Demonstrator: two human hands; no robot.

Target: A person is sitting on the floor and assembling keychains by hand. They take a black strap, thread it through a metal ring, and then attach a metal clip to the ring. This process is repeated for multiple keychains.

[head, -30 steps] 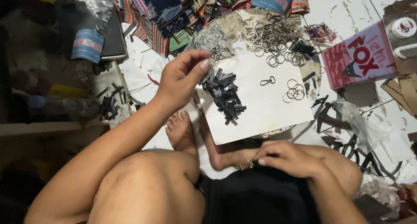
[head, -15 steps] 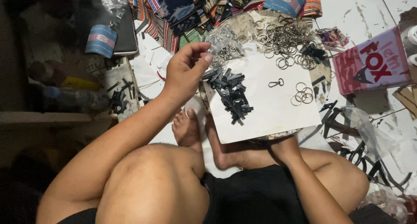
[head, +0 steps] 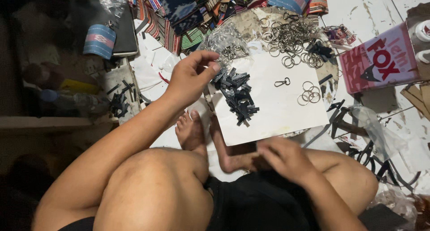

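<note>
The left hand point(head: 190, 79) pinches its fingers at the black strips point(head: 236, 93) heaped within reach on the white sheet point(head: 277, 112); the right hand point(head: 286, 159) is blurred, its grip unclear.

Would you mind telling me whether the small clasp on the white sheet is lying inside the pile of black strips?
No, the clasp lies alone on the white sheet, apart from and right of the black strips.

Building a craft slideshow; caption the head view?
Seated person's left hand reaches the black strips on white paper; right hand rests by the knee.

L hand point(head: 190, 81) outstretched, fingers point(head: 214, 66) pinched
</note>
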